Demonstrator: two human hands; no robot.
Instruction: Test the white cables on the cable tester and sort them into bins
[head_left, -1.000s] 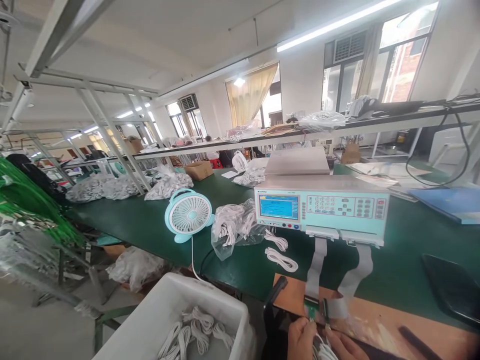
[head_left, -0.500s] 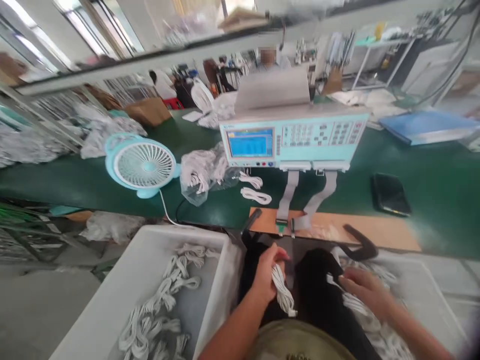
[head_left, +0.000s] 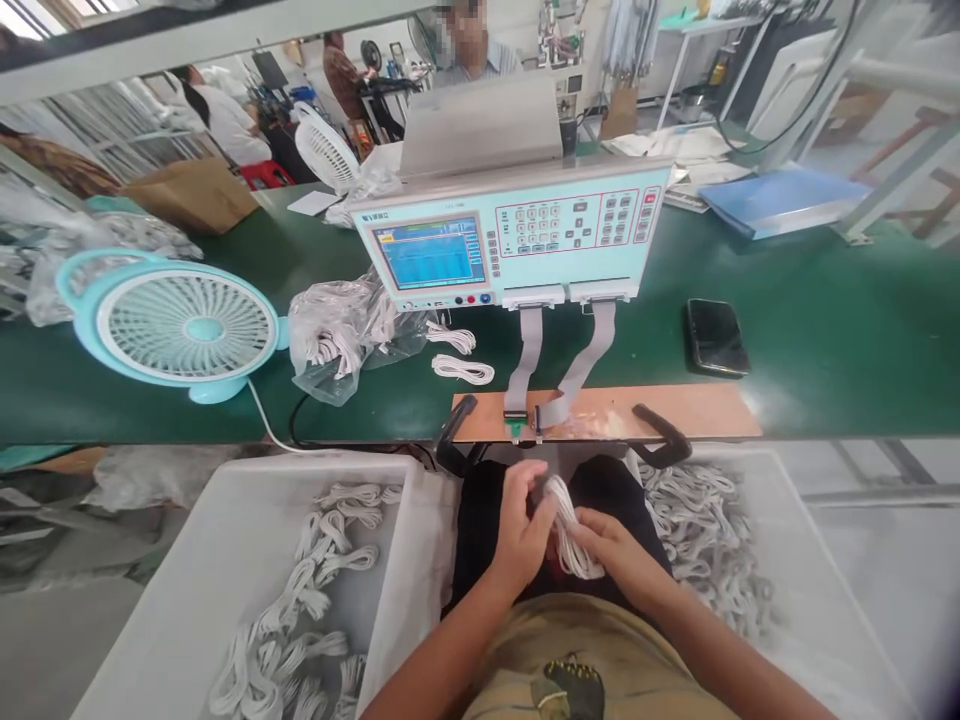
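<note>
A coiled bundle of white cable [head_left: 574,550] is held over my lap, just below the table's front edge. My left hand [head_left: 521,525] is curled round the bundle's upper end. From the right, my right hand [head_left: 615,548] pinches the bundle's side with thumb and fingers. The cable's plugs are hidden or too small to make out. Beyond my hands, two grey ribbon cables [head_left: 587,368] run from a light-blue tester [head_left: 577,225] with a lit screen down to small connectors on a wooden board [head_left: 705,410].
White bins with coiled cables stand on both sides, the left bin [head_left: 187,560] and the right bin [head_left: 814,570]. Two black clamps flank the ribbon connectors. On the green table lie a blue fan [head_left: 202,328], bagged cables [head_left: 337,330], a phone [head_left: 716,337] and a blue folder [head_left: 784,200]. People sit behind.
My right hand has come from over the right bin to the bundle in my left hand. Both hands now meet over my lap. The camera view has shifted too.
</note>
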